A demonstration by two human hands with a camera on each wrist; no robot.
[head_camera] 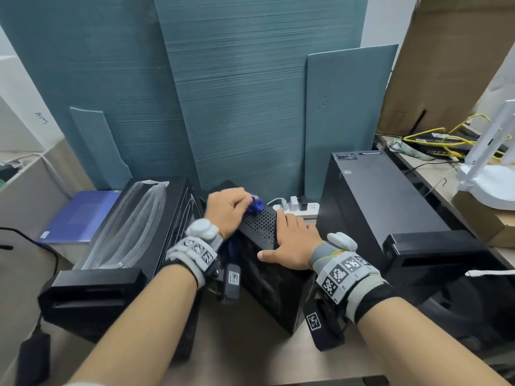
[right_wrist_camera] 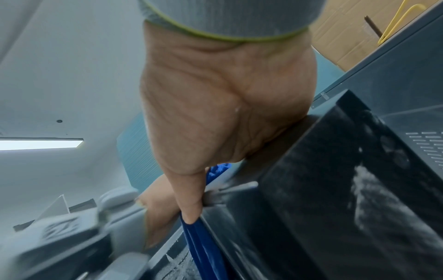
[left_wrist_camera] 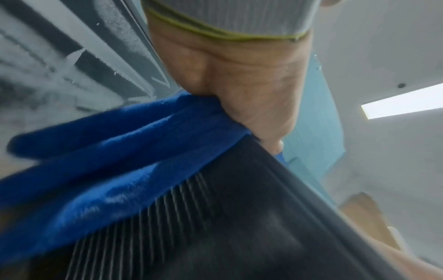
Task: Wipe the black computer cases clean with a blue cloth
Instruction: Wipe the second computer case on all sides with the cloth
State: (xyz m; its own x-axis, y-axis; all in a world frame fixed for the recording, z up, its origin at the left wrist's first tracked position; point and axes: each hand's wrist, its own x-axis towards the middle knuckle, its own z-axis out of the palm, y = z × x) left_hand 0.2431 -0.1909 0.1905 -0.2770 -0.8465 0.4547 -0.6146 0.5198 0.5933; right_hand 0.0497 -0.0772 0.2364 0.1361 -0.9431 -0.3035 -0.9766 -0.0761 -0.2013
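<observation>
A person's left hand [head_camera: 227,208] closes round a bunched blue cloth [head_camera: 255,205], fingers curled over it and pressing it onto the perforated top of the middle computer case [head_camera: 260,227], the smallest of three black cases standing side by side; the loose tail of the cloth hangs down the case's left flank, as the left wrist view shows, which suggests the wad is gripped tight so that pressure lands on a small patch of the vent holes. The right hand [head_camera: 292,242] lies flat and open on the same top near its right edge, thumb stretched toward the front, holding nothing, apparently bracing the light case so it does not slide or tip under the rubbing. To the left stands a larger case [head_camera: 117,246] with a reflective side panel facing up, and to the right a tall case [head_camera: 376,196] with a label near its rear; neither is being touched, and they probably await their turn or are already done, which cannot be told from here. Behind the cases lean teal boards [head_camera: 237,93], with a white power strip [head_camera: 299,208] at their foot, just beyond the middle case. At far right, a cluttered desk [head_camera: 434,179] carries yellow cables [head_camera: 434,135] and a white router [head_camera: 490,174], well clear of the wiping.
</observation>
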